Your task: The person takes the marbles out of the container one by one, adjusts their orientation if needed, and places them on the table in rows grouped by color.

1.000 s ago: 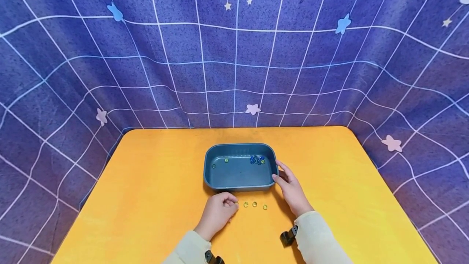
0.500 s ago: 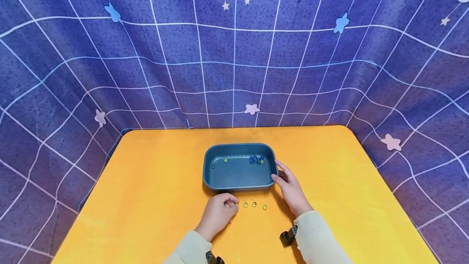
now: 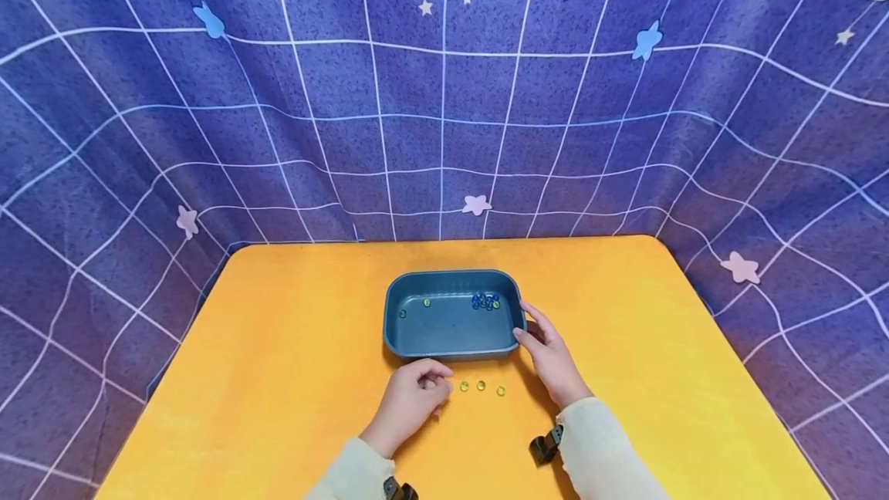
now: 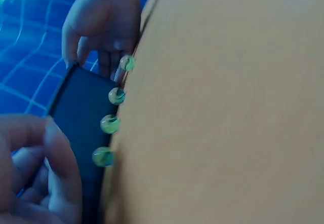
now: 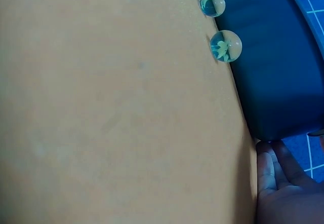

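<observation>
My right hand (image 3: pixel 552 357) grips the right end of a dark blue plastic tray (image 3: pixel 451 354), thumb at the rim and fingers along the outer wall. Just in front of the tray lies a row of several clear yellow-green marbles (image 3: pixel 481 386). My left hand (image 3: pixel 411 400) is at the row's left end, its fingers curled and thumb close to the index finger. In the left wrist view the nearest marble (image 4: pixel 103 156) sits beside that hand, apart from the fingers (image 4: pixel 65 171), and nothing shows between them. The left fingertips partly hide this marble in the head view.
Inside the tray, blue marbles (image 3: pixel 484 301) cluster at the back right with a yellow one among them. Two single marbles, one yellow-green (image 3: pixel 427 302) and one darker (image 3: pixel 403 314), lie toward its left. A purple-blue curtain (image 3: pixel 444 137) surrounds the yellow table (image 3: pixel 299 315).
The left hand has shifted slightly, its fingers rising a little and a gap between thumb and index finger now showing. The right hand, tray and marbles stay as they were.
</observation>
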`<state>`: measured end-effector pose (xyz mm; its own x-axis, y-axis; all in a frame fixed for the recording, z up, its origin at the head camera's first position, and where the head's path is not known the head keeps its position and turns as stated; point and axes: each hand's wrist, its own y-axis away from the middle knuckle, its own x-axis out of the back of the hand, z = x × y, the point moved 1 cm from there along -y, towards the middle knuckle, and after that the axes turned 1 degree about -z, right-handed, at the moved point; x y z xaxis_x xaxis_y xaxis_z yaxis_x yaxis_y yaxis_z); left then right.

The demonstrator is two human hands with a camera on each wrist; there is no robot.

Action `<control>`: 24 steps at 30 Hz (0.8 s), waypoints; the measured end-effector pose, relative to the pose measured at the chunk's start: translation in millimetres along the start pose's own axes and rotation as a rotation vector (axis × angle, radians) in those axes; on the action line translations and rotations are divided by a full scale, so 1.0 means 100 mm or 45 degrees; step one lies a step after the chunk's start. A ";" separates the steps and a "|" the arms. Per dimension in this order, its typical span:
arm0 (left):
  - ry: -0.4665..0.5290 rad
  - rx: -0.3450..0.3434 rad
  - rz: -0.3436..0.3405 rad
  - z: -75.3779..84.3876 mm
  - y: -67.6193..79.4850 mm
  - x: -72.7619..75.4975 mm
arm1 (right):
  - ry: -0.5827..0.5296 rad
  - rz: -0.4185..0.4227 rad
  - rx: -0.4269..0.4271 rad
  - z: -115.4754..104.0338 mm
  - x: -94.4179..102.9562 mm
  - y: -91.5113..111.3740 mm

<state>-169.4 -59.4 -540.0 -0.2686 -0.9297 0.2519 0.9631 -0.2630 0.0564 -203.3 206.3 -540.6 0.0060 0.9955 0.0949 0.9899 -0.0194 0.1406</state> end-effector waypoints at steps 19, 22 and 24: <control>-0.178 -0.267 -0.073 0.86 -0.59 -0.24 | 0.011 0.002 0.022 0.02 -0.01 -0.01; -0.209 -0.283 -0.058 0.88 -0.71 -0.29 | 0.004 0.003 0.028 0.02 -0.02 -0.01; -0.238 -0.276 -0.047 0.88 -0.78 -0.32 | 0.000 0.002 0.031 0.03 -0.02 -0.01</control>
<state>-235.1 13.9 -467.1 -0.2771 -0.8602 0.4282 0.9219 -0.3636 -0.1339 -204.3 204.6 -543.5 0.0074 0.9954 0.0954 0.9930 -0.0185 0.1168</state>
